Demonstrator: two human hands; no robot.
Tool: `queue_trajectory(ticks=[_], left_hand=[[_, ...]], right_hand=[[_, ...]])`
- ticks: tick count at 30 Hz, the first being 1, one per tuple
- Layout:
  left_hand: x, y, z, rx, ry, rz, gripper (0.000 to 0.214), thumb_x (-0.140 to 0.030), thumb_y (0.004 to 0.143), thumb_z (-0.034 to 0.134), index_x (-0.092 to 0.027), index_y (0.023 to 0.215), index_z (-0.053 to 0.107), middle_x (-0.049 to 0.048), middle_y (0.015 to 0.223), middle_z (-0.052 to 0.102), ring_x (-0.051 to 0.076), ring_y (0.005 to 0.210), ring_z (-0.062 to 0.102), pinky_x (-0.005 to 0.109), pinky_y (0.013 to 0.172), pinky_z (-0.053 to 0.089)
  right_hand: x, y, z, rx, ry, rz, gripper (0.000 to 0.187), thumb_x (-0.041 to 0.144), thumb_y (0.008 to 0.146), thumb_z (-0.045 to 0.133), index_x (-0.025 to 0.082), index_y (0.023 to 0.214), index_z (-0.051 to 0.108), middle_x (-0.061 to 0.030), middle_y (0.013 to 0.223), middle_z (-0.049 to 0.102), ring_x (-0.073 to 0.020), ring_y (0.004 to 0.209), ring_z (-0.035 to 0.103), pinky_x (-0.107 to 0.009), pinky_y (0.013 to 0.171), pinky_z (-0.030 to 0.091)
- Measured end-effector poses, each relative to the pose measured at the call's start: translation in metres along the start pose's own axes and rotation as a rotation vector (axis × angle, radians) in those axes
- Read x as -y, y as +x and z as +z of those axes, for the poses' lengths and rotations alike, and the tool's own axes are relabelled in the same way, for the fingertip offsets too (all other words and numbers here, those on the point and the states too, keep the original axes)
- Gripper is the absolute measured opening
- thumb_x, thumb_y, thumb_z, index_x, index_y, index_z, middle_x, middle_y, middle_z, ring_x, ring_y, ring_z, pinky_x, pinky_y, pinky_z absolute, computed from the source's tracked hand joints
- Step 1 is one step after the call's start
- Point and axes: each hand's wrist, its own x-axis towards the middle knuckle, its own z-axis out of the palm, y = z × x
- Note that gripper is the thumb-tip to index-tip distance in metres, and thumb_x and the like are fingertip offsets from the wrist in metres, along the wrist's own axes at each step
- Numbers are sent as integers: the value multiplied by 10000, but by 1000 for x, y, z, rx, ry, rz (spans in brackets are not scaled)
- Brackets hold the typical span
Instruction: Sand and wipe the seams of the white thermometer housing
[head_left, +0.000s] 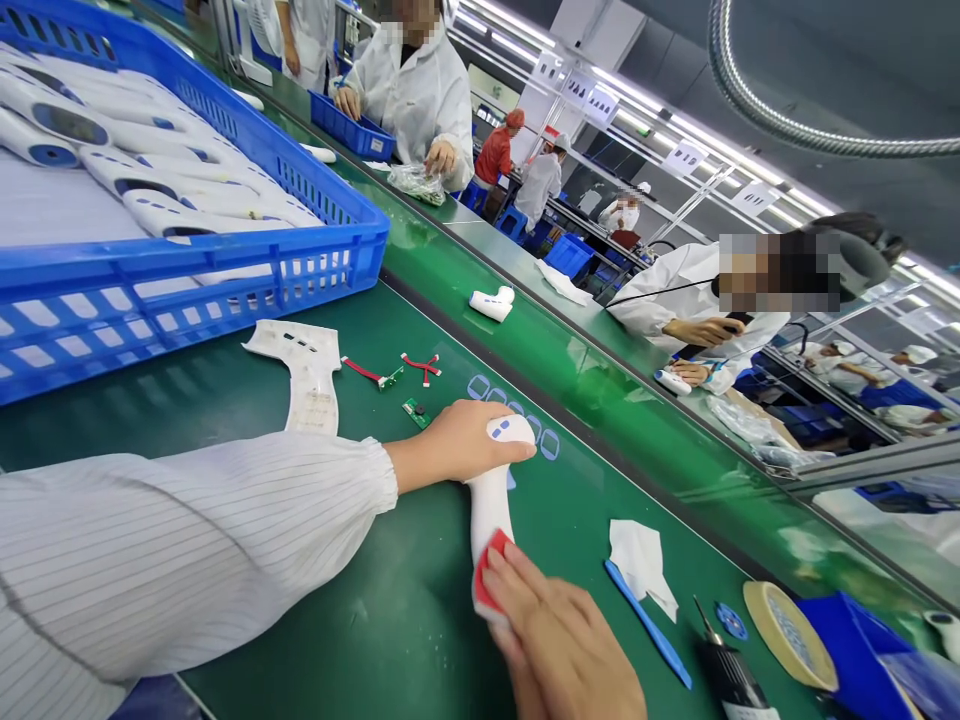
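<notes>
1. One red pad (486, 588), clamped under the bent fingers of the right hand (570, 640) and pressed to the white device's (491, 500) lower handle.
2. White device: between both hands, over the green surface (360, 620), head toward the far edge.
3. Left hand (459, 440): closed around the device's head.
4. Blue crate (369, 240): toward the surface's left edge; white units (217, 215) lie close together on a pale liner (60, 205).
5. Beyond the green belt (424, 265): small blue bin (349, 130) at a co-worker's (420, 100) hand; contents cannot be made out.
</notes>
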Motion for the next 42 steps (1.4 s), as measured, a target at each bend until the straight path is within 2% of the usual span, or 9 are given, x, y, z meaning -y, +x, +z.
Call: queue_trajectory(ticks=[3,7,12,17,20,25,30,36,42], left_hand=[[0,0,1,1,-4,3,355,-523,635,580,-226,824,622,-11,739,632,170,671,550,234,550,372],[2,-1,1,5,-30,0,368,-528,650,567,-230,860,616,-15,753,637,163,669,561,225,543,381],[2,0,1,9,-47,-2,367,-519,636,582,-223,849,624,-11,774,639,163,675,558,220,528,380],[0,-1,2,4,-43,-10,351,-519,640,574,-230,832,621,-22,726,627,153,637,544,224,520,372],[0,-1,1,11,-56,0,331,-509,649,571,-226,814,620,-26,711,625,148,631,547,222,525,376],[1,0,1,3,-58,1,333,-498,632,590,-221,814,619,-18,744,629,154,653,548,222,535,379],[2,0,2,-9,-59,3,347,-503,646,578,-228,854,617,-22,729,630,152,646,551,222,540,381],[1,-1,2,-3,-54,27,317,-500,646,579,-225,797,621,-25,710,621,147,621,535,218,507,358],[1,-2,1,-25,-54,30,292,-478,659,572,-222,792,618,-29,680,612,140,612,527,218,524,366]], right_hand=[[-1,-4,0,-7,28,34,227,95,858,430,120,1038,566,-69,996,645,-175,932,601,-234,659,473],[-1,7,2,-43,172,142,271,46,838,395,112,1055,544,-95,1047,616,-186,1019,551,-277,711,482],[-2,-7,-2,26,132,123,233,104,871,426,123,1074,537,-81,1045,620,-177,1024,547,-255,723,488],[-9,-1,2,-21,300,170,257,70,854,418,142,1066,545,-79,1051,612,-181,1031,539,-280,758,484],[-11,1,3,-28,299,176,290,51,840,422,136,1095,532,-97,1085,593,-196,1056,522,-300,764,486],[-14,-12,-2,9,231,89,235,111,870,426,121,1073,545,-97,1023,627,-190,1004,560,-261,707,506],[-19,-1,2,-55,379,164,282,55,843,413,151,1073,546,-84,1051,612,-196,1047,529,-319,783,483],[-16,-15,-2,2,323,141,271,68,846,437,120,1087,547,-104,1052,609,-201,1045,530,-278,738,494],[-19,-2,6,-75,372,199,298,39,836,421,152,1080,549,-86,1061,606,-201,1058,520,-326,786,475]])
